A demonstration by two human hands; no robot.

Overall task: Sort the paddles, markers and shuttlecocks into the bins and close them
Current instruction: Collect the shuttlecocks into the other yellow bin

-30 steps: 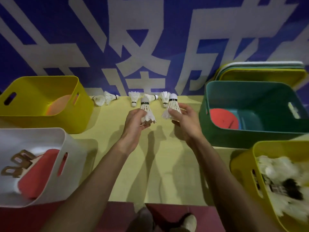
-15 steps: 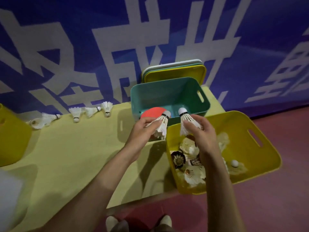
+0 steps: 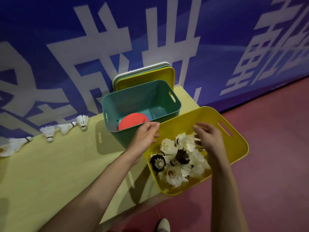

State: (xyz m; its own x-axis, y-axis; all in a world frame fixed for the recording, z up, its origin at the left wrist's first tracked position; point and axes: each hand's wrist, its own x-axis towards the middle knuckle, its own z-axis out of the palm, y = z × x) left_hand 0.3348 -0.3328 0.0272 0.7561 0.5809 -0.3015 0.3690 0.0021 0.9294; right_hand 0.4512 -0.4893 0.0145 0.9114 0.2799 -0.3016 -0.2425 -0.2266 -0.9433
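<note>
1. The one view is worn on the person's head and looks forward and steeply down along both forearms.
2. It faces the table's (image 3: pixel 50 173) right end, with the yellow bin (image 3: pixel 234 148) near centre and the teal bin (image 3: pixel 142 97) just behind it.
3. It is close: the left hand (image 3: pixel 143 138) and right hand (image 3: pixel 209 141) fill the middle.
4. The wide lens takes in the banner (image 3: pixel 50 30) above, the floor (image 3: pixel 275 181) at right and a shoe (image 3: pixel 163 224) at the bottom edge.
</note>
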